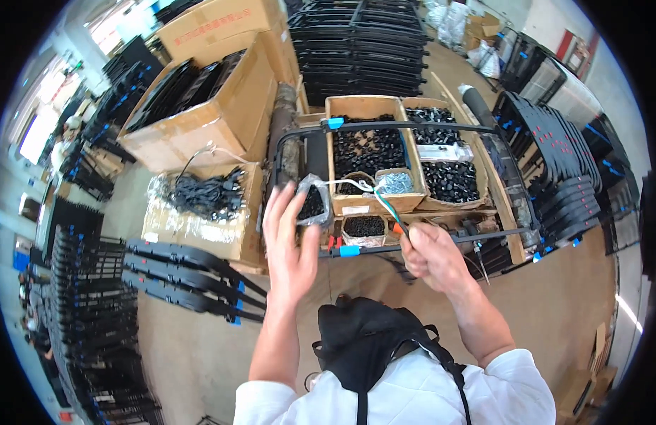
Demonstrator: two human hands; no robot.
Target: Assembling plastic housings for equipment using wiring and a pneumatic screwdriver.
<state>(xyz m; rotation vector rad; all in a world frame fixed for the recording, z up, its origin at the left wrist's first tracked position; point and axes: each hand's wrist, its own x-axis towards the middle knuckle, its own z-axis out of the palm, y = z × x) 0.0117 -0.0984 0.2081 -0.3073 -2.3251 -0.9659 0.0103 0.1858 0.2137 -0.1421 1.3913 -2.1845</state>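
Currently | right hand curled tight around cable near the black frame | left hand loosely spread, thumb wide, gripping nothing visible | white wire loose near left fingertips | risk: swung low, wire could snag plastic bag, spilling black parts

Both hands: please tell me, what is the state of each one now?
Left hand: open, apparently holding nothing.
Right hand: closed around a cable.

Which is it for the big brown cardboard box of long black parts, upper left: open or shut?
Open: the big brown cardboard box has nothing covering its top, so the long black parts inside show.
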